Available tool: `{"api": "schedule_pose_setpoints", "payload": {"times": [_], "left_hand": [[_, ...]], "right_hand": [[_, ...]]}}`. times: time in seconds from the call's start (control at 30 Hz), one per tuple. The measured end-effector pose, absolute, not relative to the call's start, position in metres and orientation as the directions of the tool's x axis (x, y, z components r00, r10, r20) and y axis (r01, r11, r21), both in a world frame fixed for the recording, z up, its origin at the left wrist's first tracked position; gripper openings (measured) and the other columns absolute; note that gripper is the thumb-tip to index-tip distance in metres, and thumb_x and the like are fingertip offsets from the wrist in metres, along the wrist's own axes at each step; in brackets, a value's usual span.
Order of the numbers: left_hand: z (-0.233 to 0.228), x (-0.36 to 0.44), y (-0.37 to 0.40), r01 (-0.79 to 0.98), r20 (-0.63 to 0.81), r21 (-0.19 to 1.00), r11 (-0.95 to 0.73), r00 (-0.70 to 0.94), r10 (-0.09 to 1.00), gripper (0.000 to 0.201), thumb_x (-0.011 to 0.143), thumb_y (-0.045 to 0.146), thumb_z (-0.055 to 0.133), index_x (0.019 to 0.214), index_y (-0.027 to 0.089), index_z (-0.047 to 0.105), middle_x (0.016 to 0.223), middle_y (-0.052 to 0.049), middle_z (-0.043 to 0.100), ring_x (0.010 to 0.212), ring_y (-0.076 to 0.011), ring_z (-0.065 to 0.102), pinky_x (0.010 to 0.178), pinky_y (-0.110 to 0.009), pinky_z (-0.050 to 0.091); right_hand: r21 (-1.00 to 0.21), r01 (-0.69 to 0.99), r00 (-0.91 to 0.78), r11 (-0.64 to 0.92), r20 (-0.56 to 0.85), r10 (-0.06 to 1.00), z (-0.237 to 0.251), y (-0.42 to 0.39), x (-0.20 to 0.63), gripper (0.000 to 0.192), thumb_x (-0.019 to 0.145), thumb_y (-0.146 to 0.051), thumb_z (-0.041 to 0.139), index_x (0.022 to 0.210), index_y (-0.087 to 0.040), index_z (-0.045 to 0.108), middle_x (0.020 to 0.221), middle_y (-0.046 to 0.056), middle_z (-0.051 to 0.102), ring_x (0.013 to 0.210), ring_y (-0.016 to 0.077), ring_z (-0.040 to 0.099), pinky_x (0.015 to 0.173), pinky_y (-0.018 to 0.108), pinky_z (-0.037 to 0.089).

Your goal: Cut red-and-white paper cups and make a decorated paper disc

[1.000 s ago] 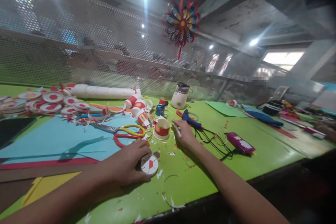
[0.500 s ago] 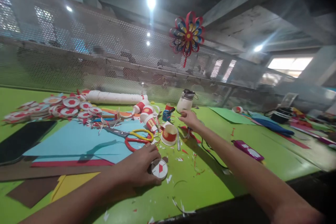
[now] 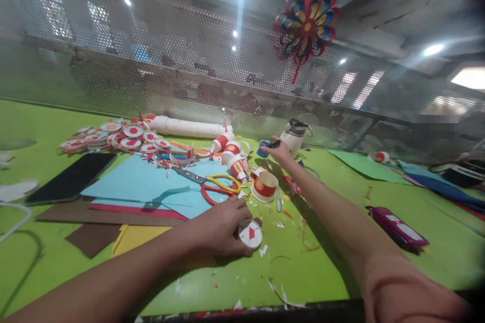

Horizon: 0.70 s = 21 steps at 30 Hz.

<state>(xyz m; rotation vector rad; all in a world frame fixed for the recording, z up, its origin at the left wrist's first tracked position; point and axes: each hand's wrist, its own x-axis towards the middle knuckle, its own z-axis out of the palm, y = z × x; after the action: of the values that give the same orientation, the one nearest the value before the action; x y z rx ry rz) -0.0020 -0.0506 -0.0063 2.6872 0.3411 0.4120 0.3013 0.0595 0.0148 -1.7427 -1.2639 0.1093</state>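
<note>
Hands: my left hand (image 3: 223,227) lies fingers-down on the counter (image 3: 322,272), fingertips pinching a round white disc with a red mark (image 3: 250,234); my right hand (image 3: 279,152) reaches far out, fingers closed on a small blue object (image 3: 265,146).
Counter: green, I see it strewn with paper scraps.
Blue paper sheet (image 3: 151,186): lies left of my left hand.
Scissors (image 3: 215,187): yellow and red handles, resting on the sheet's edge.
Red-and-white cup (image 3: 264,186): between both hands.
White bottle (image 3: 293,136): just beyond my right hand.
</note>
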Motion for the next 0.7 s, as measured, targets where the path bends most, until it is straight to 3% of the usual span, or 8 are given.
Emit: {"api": "schedule_pose_setpoints", "payload": {"times": [0.1, 0.17, 0.3, 0.37, 0.47, 0.7], "left_hand": [[-0.007, -0.002, -0.050, 0.162, 0.238, 0.409, -0.898, 0.931, 0.276, 0.034, 0.068, 0.040, 0.071, 0.090, 0.019, 0.057, 0.093, -0.004, 0.052, 0.086, -0.0197, 0.048, 0.070, -0.029, 0.040], [-0.009, -0.002, -0.049, 0.153, 0.246, 0.409, -0.900, 0.931, 0.270, 0.032, 0.069, 0.041, 0.069, 0.090, 0.020, 0.057, 0.091, -0.004, 0.052, 0.086, -0.0198, 0.048, 0.071, -0.029, 0.040], [-0.012, -0.002, -0.047, 0.149, 0.250, 0.422, -0.894, 0.929, 0.273, 0.034, 0.070, 0.046, 0.067, 0.090, 0.020, 0.058, 0.093, -0.004, 0.050, 0.085, -0.0199, 0.047, 0.072, -0.029, 0.040], [-0.013, -0.002, -0.046, 0.150, 0.245, 0.421, -0.895, 0.931, 0.271, 0.035, 0.070, 0.047, 0.067, 0.089, 0.020, 0.057, 0.093, -0.004, 0.050, 0.084, -0.0198, 0.047, 0.071, -0.029, 0.040], [-0.013, -0.002, -0.046, 0.158, 0.245, 0.412, -0.897, 0.929, 0.277, 0.032, 0.071, 0.046, 0.066, 0.087, 0.020, 0.057, 0.091, -0.004, 0.049, 0.084, -0.0192, 0.047, 0.071, -0.029, 0.040], [-0.013, -0.001, -0.048, 0.187, 0.235, 0.406, -0.895, 0.925, 0.300, 0.037, 0.067, 0.045, 0.069, 0.090, 0.019, 0.057, 0.093, -0.004, 0.050, 0.085, -0.0192, 0.049, 0.072, -0.029, 0.040]], "right_hand": [[-0.716, 0.698, 0.488, -0.020, 0.455, 0.745, 0.050, 0.035, 0.313, 0.081, 0.056, -0.034, 0.079, 0.127, -0.010, 0.050, 0.119, 0.016, 0.062, 0.108, 0.0269, 0.059, 0.095, 0.041, 0.044], [-0.712, 0.702, 0.463, -0.012, 0.444, 0.767, 0.069, 0.002, 0.315, 0.075, 0.052, -0.034, 0.082, 0.120, -0.012, 0.057, 0.111, 0.014, 0.066, 0.104, 0.0272, 0.061, 0.092, 0.041, 0.047], [-0.779, 0.627, 0.299, -0.023, 0.213, 0.930, 0.076, -0.089, 0.291, 0.070, 0.055, -0.034, 0.082, 0.119, -0.017, 0.058, 0.105, 0.011, 0.069, 0.096, 0.0273, 0.065, 0.090, 0.045, 0.049], [-0.815, 0.572, 0.252, -0.090, 0.070, 0.965, 0.066, -0.127, 0.268, 0.071, 0.059, -0.035, 0.081, 0.122, -0.018, 0.056, 0.111, 0.011, 0.067, 0.100, 0.0263, 0.064, 0.093, 0.044, 0.048], [-0.842, 0.529, 0.201, -0.100, 0.010, 0.980, 0.041, -0.151, 0.238, 0.069, 0.062, -0.036, 0.079, 0.125, -0.020, 0.054, 0.118, 0.011, 0.064, 0.107, 0.0271, 0.061, 0.091, 0.043, 0.050], [-0.761, 0.648, 0.156, 0.034, 0.176, 0.972, 0.003, -0.093, 0.229, 0.059, 0.063, -0.034, 0.077, 0.119, -0.021, 0.059, 0.116, 0.009, 0.066, 0.108, 0.0275, 0.060, 0.096, 0.045, 0.045]]}}
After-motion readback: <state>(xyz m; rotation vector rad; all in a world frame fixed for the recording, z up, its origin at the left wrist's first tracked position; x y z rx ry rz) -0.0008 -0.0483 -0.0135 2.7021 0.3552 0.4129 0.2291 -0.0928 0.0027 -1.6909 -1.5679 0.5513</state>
